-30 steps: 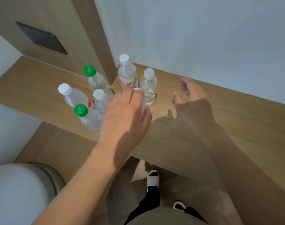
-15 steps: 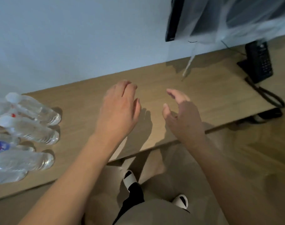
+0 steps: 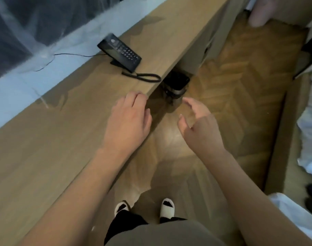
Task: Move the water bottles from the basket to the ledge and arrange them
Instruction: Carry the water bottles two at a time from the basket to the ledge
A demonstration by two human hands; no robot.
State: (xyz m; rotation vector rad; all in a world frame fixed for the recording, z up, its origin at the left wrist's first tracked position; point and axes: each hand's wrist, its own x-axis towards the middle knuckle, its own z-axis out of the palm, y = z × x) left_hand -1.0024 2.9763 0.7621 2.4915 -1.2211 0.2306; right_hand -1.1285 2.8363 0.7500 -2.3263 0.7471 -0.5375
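No water bottle and no basket is in view now. The wooden ledge (image 3: 50, 139) runs from lower left to upper middle along the wall. My left hand (image 3: 128, 121) hovers palm down over the ledge's front edge, fingers loosely curled and holding nothing. My right hand (image 3: 198, 124) is out over the parquet floor, right of the ledge, with relaxed spread fingers and nothing in it.
A black desk telephone (image 3: 119, 53) with a coiled cord (image 3: 142, 77) sits on the ledge ahead. A dark object (image 3: 176, 84) stands on the floor under the ledge edge. White bedding (image 3: 311, 121) lies at the right. My two slippered feet (image 3: 144, 208) are below.
The view has swung right: the group of bottles on the ledge slid out at the left, and the telephone and floor came in. Both hands stayed empty and moved right with the view.
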